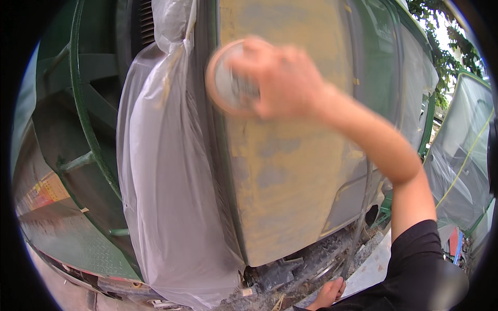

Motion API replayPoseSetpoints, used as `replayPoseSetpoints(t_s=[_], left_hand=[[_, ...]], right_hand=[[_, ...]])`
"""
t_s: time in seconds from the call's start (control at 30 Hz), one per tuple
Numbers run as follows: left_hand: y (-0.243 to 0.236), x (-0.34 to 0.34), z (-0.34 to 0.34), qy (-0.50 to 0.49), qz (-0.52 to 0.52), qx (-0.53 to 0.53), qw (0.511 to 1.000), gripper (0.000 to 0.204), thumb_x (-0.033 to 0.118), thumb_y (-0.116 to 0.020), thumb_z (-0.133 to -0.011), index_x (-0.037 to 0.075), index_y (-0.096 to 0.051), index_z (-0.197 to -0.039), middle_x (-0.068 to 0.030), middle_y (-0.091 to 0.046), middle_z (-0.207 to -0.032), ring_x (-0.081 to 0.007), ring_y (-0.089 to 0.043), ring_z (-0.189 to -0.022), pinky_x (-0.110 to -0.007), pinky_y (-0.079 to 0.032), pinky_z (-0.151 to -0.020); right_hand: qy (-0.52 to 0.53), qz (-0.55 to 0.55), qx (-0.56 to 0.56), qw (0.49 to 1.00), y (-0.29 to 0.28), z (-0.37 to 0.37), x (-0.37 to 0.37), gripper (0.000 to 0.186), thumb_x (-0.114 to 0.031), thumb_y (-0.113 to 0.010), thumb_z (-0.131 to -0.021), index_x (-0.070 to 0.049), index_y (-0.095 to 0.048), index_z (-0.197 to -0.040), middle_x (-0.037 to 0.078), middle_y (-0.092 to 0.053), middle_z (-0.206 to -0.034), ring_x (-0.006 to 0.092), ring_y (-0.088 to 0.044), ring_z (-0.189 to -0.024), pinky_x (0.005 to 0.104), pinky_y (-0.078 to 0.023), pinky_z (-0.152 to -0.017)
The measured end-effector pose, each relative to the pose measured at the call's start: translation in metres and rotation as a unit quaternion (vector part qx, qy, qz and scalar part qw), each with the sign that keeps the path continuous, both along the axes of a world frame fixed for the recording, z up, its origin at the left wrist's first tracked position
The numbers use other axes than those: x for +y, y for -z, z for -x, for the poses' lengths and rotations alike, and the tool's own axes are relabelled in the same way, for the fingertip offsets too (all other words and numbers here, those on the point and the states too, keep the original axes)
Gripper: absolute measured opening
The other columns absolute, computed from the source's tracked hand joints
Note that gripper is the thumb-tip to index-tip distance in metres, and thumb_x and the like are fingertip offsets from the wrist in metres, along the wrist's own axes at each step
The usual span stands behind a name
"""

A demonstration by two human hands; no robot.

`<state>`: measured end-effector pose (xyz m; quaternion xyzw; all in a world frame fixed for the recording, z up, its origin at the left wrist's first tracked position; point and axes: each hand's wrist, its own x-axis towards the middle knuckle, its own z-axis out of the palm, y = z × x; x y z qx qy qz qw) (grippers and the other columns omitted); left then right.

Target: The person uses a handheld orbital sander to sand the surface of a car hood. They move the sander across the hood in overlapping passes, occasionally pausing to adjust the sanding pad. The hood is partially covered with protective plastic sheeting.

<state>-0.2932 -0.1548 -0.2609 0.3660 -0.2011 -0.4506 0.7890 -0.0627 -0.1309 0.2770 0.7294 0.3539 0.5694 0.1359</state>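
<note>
My right hand reaches up from the lower right and grips a round sander with a grey body and a brownish rim. Motion blurs both. The sander lies against the left edge of a vehicle door panel, whose surface is patchy yellow and grey. Low in the picture, the fingers of my left hand are curled at the lower end of a dark hose. That hose runs up along the panel's lower right side; its upper end is lost behind my arm.
Plastic sheeting hangs bunched left of the panel. Beyond it stand a green tubular rail and a green step plate. Dark debris lies below the panel. At the right leans a green-framed part wrapped in clear film.
</note>
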Motion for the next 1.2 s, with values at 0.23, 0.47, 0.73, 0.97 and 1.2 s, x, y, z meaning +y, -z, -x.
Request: replayPoseSetpoints(t_s=[0.23,0.47,0.73,0.97,1.2], left_hand=[[-0.081,0.006,-0.022,-0.085,0.140,-0.112,0.980,0.049,0.044,-0.038,-0.114,0.009,-0.048,-0.082,0.0038,-0.037,-0.071,-0.0078,-0.034,-0.063,-0.026,-0.030,-0.059],[-0.078,0.026,-0.020,-0.057,0.123,-0.060,0.989,0.052,0.046,-0.039,-0.114,0.009,-0.049,-0.080,0.0033,-0.039,-0.069,-0.0078,-0.035,-0.060,-0.026,-0.029,-0.056],[0.000,0.025,0.023,0.020,-0.002,0.081,0.997,0.058,0.052,-0.039,-0.113,0.013,-0.042,-0.070,0.0078,-0.029,-0.056,-0.0063,-0.024,-0.045,-0.027,-0.020,-0.045],[0.025,0.032,0.053,-0.011,-0.059,0.116,0.991,0.059,0.051,-0.038,-0.114,0.013,-0.043,-0.068,0.0075,-0.031,-0.055,-0.0059,-0.025,-0.043,-0.027,-0.020,-0.042],[-0.014,0.055,0.030,-0.059,-0.002,-0.026,0.998,0.051,0.043,-0.041,-0.115,0.009,-0.051,-0.078,0.0059,-0.038,-0.065,-0.0059,-0.034,-0.055,-0.026,-0.027,-0.053]], right_hand=[[0.066,-0.196,-0.050,0.977,-0.216,-0.013,0.035,0.035,-0.026,-0.070,-0.079,-0.001,-0.072,-0.103,0.022,-0.075,-0.101,0.0354,-0.073,-0.098,0.0440,-0.058,-0.088],[0.013,-0.107,-0.046,0.993,-0.136,-0.014,0.005,0.045,-0.033,-0.076,-0.075,-0.007,-0.073,-0.112,0.019,-0.072,-0.106,0.0368,-0.072,-0.097,0.0456,-0.058,-0.084],[0.032,0.058,0.007,0.998,0.243,0.039,-0.046,0.048,-0.021,-0.071,-0.073,-0.026,-0.071,-0.121,0.006,-0.069,-0.110,0.0163,-0.059,-0.066,0.0282,-0.049,-0.054],[-0.003,0.057,0.088,0.995,0.371,0.059,-0.058,0.038,-0.024,-0.066,-0.079,-0.026,-0.069,-0.117,0.003,-0.067,-0.108,0.0142,-0.055,-0.066,0.0267,-0.042,-0.051],[-0.020,-0.107,0.024,0.994,0.090,0.000,-0.019,0.051,-0.017,-0.075,-0.072,-0.021,-0.069,-0.122,0.016,-0.063,-0.123,0.0371,-0.070,-0.099,0.0491,-0.059,-0.074]])
